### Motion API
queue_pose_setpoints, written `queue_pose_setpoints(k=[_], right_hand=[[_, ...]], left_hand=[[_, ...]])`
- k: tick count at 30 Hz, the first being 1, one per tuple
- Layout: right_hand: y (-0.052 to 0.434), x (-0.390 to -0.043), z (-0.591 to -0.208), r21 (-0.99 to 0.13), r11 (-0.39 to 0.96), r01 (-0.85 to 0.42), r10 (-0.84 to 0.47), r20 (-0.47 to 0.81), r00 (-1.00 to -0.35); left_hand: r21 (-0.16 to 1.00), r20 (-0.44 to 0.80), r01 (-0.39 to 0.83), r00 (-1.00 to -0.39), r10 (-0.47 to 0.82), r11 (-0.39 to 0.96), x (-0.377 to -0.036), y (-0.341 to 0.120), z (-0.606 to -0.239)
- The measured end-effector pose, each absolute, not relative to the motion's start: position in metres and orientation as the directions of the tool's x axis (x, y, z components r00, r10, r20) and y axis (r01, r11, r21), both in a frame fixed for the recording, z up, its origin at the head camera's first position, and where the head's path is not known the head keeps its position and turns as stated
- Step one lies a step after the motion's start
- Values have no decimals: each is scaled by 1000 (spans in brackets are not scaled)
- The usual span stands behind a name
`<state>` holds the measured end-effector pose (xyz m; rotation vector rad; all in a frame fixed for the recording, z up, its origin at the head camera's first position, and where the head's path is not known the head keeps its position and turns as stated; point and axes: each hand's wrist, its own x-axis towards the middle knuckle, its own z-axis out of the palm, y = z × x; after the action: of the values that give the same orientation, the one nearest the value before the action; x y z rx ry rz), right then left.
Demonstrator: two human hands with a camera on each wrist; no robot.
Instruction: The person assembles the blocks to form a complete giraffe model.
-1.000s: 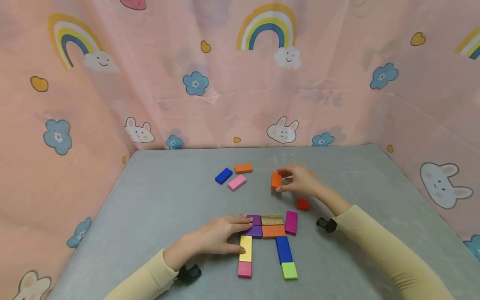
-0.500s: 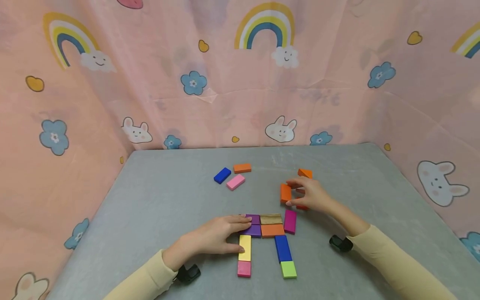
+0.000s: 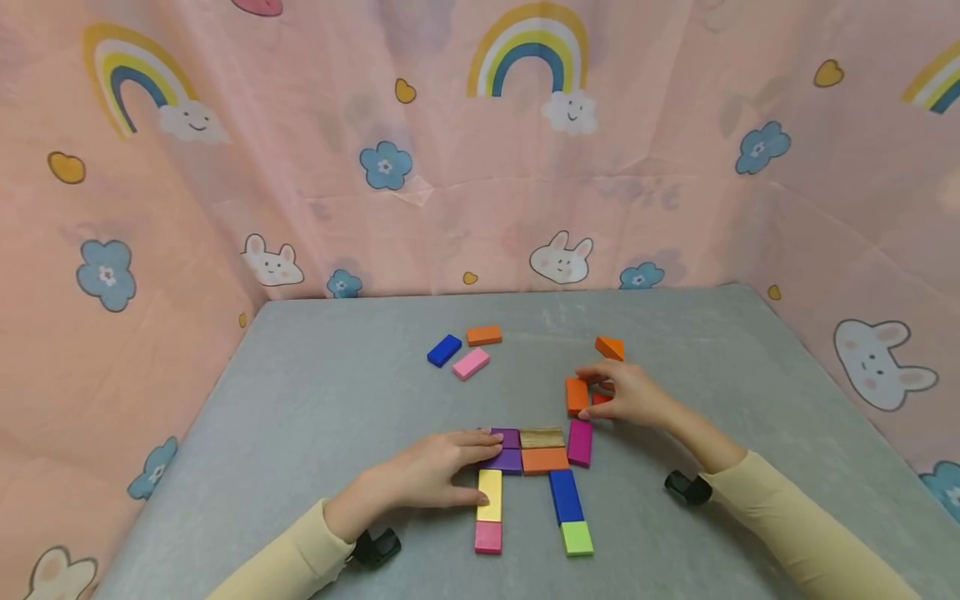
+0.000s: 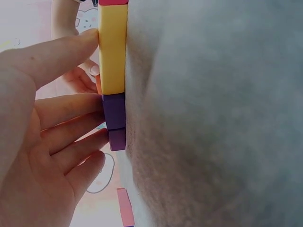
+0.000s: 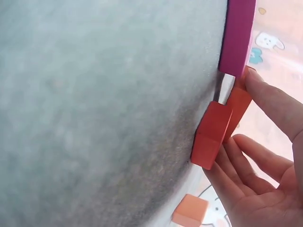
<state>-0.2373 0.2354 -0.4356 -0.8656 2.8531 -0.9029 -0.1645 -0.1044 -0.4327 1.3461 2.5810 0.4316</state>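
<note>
While left hand (image 3: 420, 479) steadies yellow block (image 3: 491, 495), right hand (image 3: 626, 396) apparently pinches orange block (image 3: 576, 395)

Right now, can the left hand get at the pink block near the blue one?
Probably yes: bare table lies between the left hand and the pink block, with nothing in between.

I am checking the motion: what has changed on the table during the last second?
The right hand carried its orange block nearer, down to just above the magenta block. A second orange block came into view behind. The left hand stayed on the yellow block.
</note>
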Motion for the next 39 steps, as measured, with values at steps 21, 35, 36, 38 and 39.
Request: queue_pose_setpoints(k=[21, 35, 36, 38, 39], right_hand=[[233, -242, -434, -540, 688, -486, -522, 97, -847], [236, -242, -438, -545, 686, -483, -536, 71, -841], [237, -242, -439, -542, 688, -482, -534, 71, -842], [237, -242, -439, -541, 691, -480, -532, 70, -844], [237, -242, -440, -539, 693, -480, -531, 70, -845]], left_hand=[[352, -41, 759, -572, 819, 548, -165, -105, -430], [353, -37, 767, -561, 827, 536, -165, -105, -433], [356, -38, 766, -560, 828, 535, -165, -105, -433], [356, -39, 767, -559, 828, 534, -165, -105, -433], [356, -39, 767, -559, 829, 534, -164, -105, -433]])
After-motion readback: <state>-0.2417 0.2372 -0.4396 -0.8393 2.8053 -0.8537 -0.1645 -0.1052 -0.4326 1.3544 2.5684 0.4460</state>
